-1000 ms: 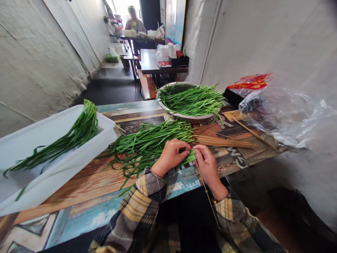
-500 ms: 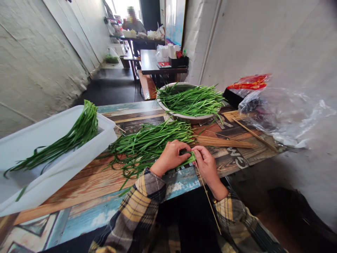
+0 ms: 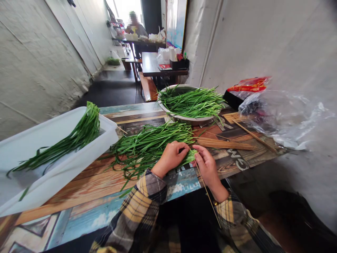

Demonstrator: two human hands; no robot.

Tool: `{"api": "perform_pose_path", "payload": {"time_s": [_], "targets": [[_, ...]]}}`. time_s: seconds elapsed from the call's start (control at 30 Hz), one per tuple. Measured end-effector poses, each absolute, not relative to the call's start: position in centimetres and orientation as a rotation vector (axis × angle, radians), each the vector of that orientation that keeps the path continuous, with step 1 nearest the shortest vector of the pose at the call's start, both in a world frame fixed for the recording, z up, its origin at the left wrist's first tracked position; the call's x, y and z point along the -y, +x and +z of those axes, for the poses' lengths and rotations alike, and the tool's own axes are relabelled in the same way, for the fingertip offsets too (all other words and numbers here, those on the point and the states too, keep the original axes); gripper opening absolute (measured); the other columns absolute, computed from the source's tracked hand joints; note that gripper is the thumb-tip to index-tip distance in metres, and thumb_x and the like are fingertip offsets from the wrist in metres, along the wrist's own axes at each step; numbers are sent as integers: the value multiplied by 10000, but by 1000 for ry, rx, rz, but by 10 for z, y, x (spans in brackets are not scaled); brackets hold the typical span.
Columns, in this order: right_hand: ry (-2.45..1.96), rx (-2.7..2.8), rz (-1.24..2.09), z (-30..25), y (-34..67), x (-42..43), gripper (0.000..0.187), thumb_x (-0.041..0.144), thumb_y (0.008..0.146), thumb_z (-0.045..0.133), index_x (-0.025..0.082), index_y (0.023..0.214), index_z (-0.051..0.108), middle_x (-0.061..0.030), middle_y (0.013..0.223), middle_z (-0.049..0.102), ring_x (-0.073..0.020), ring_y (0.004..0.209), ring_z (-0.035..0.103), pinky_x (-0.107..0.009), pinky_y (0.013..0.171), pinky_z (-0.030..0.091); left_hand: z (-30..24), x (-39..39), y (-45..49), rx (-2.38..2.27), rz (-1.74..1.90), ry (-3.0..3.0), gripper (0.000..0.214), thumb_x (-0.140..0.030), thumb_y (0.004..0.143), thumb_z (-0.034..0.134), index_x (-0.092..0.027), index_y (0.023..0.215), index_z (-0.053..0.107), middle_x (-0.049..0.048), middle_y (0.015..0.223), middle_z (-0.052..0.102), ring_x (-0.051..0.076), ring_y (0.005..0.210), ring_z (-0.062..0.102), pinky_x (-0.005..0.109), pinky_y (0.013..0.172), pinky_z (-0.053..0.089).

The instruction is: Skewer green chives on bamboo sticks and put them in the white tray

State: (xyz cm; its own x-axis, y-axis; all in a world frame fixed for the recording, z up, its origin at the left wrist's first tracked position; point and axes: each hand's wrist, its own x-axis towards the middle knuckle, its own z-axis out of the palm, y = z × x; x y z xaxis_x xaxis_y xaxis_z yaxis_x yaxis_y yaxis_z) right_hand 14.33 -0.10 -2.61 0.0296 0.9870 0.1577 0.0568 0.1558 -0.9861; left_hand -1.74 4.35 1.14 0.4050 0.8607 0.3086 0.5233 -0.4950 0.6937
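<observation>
My left hand (image 3: pixel 172 156) is closed, thumb against fingers, on the stem ends of a few garlic chives (image 3: pixel 193 155). Just to its right, my right hand (image 3: pixel 207 167) pinches a thin bamboo skewer (image 3: pixel 209 196), whose long end slants down past the table edge toward my lap. The skewer's upper tip meets the pale stems; fingers partly hide that spot. Under and beyond my left hand spreads a loose pile of garlic chives (image 3: pixel 155 138). A bundle of bamboo skewers (image 3: pixel 223 143) lies to the right of the pile.
A metal bowl (image 3: pixel 173 117) heaped with chives stands behind the pile. At left is a white plastic tub (image 3: pixel 65 172) holding a bunch of chives. Clear plastic bags (image 3: pixel 286 112) lie at right by the wall. A person (image 3: pixel 135 26) sits at a far table.
Both hands stay close together at the stem ends. The right fingers have shifted slightly, and the skewer's lower end has moved a little up. The view has tilted slightly.
</observation>
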Motion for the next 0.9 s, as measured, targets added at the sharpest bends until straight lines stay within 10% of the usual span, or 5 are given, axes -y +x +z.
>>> {"api": "perform_pose_path", "payload": {"time_s": [0.33, 0.53, 0.9], "targets": [[-1103, 1305, 985, -34, 141, 0, 382, 242, 823, 595, 224, 1202, 550, -74, 1093, 609, -167, 853, 603, -276, 693, 536, 11, -48, -21, -1538, 1207, 2017, 145, -201, 840, 559, -170, 768, 682, 27, 752, 673, 153, 730, 591, 265, 696, 447], [-1054, 1294, 1029, -30, 141, 3, 381, 232, 817, 607, 235, 1193, 549, -44, 959, 611, -163, 818, 604, -280, 692, 524, 7, -48, -18, -1253, 953, 2017, 271, -135, 826, 571, -176, 1071, 682, 20, 818, 726, 149, 741, 653, 265, 734, 496], [-1071, 1216, 1026, -31, 141, 0, 355, 268, 818, 625, 218, 1159, 538, -79, 1122, 607, -175, 896, 614, -258, 659, 518, 19, -42, -20, -1090, 823, 2175, 129, -259, 823, 627, -176, 878, 710, 28, 822, 712, 151, 771, 617, 248, 716, 455]]}}
